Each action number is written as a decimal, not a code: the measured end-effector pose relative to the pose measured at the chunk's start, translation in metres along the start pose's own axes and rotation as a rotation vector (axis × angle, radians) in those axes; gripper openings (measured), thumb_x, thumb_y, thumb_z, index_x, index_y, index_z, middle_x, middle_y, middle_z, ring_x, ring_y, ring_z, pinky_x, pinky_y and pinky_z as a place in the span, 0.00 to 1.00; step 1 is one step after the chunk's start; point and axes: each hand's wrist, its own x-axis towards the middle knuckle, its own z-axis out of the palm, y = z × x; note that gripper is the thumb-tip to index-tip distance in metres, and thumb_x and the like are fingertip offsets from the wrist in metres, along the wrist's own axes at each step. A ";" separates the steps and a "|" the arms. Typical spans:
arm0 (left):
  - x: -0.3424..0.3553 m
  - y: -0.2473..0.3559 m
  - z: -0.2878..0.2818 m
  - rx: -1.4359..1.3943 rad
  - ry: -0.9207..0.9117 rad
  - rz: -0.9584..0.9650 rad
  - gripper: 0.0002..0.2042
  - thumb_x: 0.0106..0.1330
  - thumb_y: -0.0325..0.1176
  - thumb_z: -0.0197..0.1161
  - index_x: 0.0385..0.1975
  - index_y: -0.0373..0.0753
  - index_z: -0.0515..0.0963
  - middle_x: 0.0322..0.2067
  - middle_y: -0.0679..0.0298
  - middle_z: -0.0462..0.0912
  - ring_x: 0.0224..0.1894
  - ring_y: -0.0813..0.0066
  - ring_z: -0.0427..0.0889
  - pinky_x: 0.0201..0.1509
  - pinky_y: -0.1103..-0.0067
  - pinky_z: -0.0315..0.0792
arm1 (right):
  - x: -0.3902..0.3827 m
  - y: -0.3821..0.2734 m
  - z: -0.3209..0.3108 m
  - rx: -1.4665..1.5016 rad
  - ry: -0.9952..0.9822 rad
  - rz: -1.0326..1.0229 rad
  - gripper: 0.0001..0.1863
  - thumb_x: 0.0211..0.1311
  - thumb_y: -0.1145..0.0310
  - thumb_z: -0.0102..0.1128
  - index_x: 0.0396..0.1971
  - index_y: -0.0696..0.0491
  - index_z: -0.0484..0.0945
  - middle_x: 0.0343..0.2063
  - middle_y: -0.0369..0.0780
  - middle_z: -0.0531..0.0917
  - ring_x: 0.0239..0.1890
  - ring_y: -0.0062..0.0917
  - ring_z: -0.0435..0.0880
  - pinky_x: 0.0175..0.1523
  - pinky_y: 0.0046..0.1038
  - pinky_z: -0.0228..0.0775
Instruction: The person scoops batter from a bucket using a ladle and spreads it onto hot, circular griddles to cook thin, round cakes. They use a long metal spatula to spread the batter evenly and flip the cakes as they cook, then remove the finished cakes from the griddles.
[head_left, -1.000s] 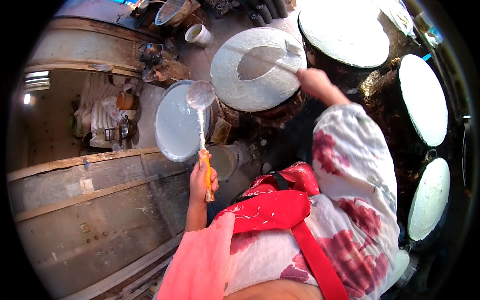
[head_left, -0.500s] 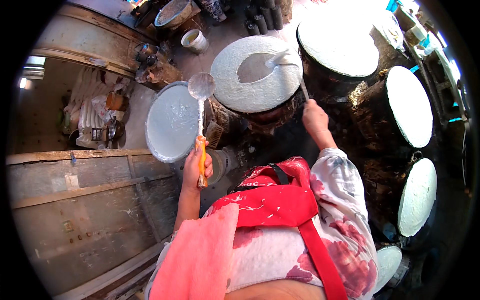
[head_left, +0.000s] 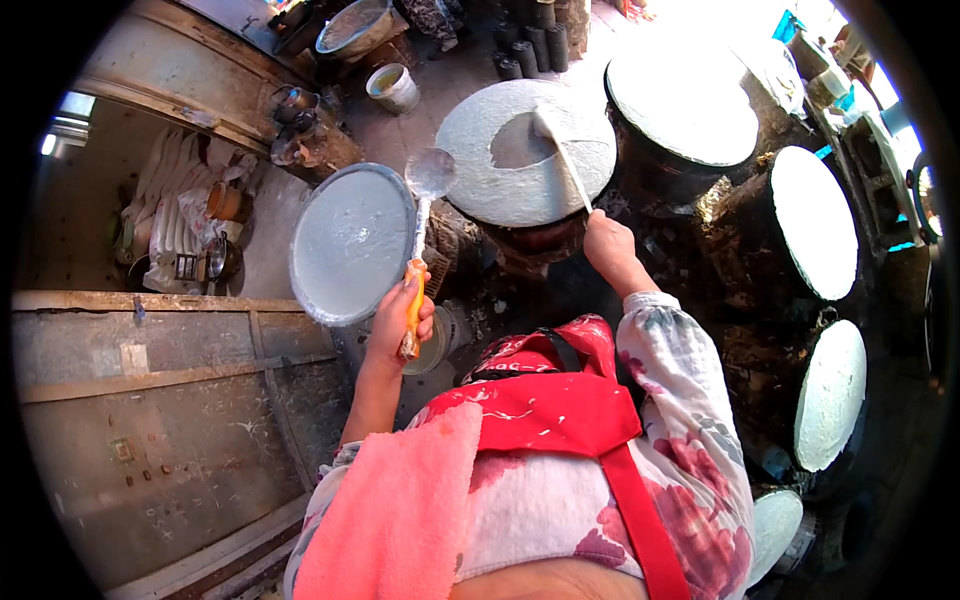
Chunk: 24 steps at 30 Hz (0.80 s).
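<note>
My left hand (head_left: 394, 330) is closed around the orange handle of a metal ladle (head_left: 432, 172). The ladle's batter-smeared bowl is raised between a round tub of pale batter (head_left: 345, 240) and a round griddle. My right hand (head_left: 610, 250) grips the pale handle of a spreader (head_left: 566, 165) at the near right of that griddle. The spreader's head touches the white batter layer (head_left: 480, 195) covering the griddle. Just left of the head, a darker bare patch (head_left: 520, 145) shows in the layer.
More round griddles coated in white curve round my right side, including one at the far right (head_left: 690, 105) and another nearer (head_left: 832, 395). A white bucket (head_left: 393, 88) and dark cylindrical blocks (head_left: 540, 48) stand beyond. Wooden panels (head_left: 170, 420) fill the left side.
The spreader's head has swept left across the griddle, and its handle now slants. My right hand has shifted left with it. The bare patch looks smaller. The ladle remains raised.
</note>
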 end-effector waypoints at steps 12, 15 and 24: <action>-0.002 0.001 -0.005 0.084 0.038 0.006 0.15 0.71 0.42 0.47 0.50 0.40 0.67 0.19 0.66 0.67 0.11 0.83 0.65 0.14 0.86 0.60 | 0.026 0.019 -0.025 -0.109 0.131 -0.206 0.07 0.55 0.73 0.48 0.28 0.60 0.73 0.24 0.51 0.82 0.30 0.43 0.83 0.37 0.40 0.75; 0.002 0.002 -0.002 0.100 0.053 -0.019 0.15 0.71 0.42 0.47 0.50 0.40 0.67 0.19 0.66 0.67 0.11 0.83 0.65 0.14 0.86 0.60 | 0.049 0.042 -0.018 -0.076 0.185 -0.175 0.06 0.54 0.73 0.49 0.27 0.61 0.72 0.22 0.51 0.82 0.27 0.43 0.83 0.34 0.39 0.75; -0.001 -0.002 0.006 0.054 0.089 -0.011 0.14 0.69 0.43 0.50 0.48 0.42 0.68 0.18 0.66 0.69 0.10 0.83 0.65 0.13 0.86 0.60 | 0.090 0.051 -0.035 -0.087 0.126 -0.319 0.05 0.53 0.75 0.48 0.26 0.60 0.72 0.21 0.51 0.81 0.28 0.43 0.83 0.32 0.41 0.74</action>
